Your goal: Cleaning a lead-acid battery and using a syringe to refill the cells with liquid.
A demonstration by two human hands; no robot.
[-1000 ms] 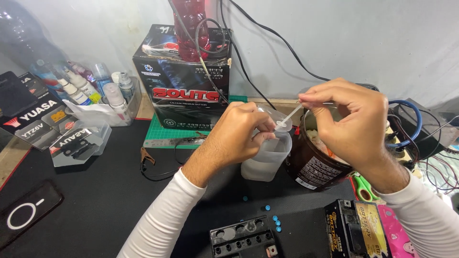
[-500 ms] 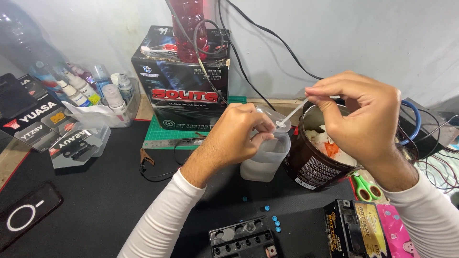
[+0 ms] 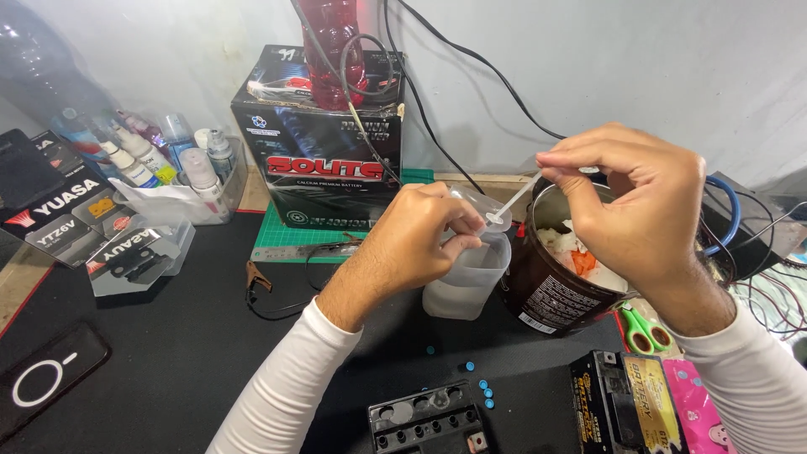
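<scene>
The left hand [image 3: 424, 240] has its grip closed on the top of a translucent white plastic container [image 3: 467, 282] standing upright on the black surface [image 3: 168, 353], its contents not discernible through the cloudy wall. The right hand [image 3: 635, 202] pinches the upper end of a thin white plastic tube [image 3: 511, 202], whose long axis slants down to the left, its lower end at the container's mouth by the left fingers. Just right of the container stands a dark brown round tub [image 3: 551, 290] holding white and orange scraps.
</scene>
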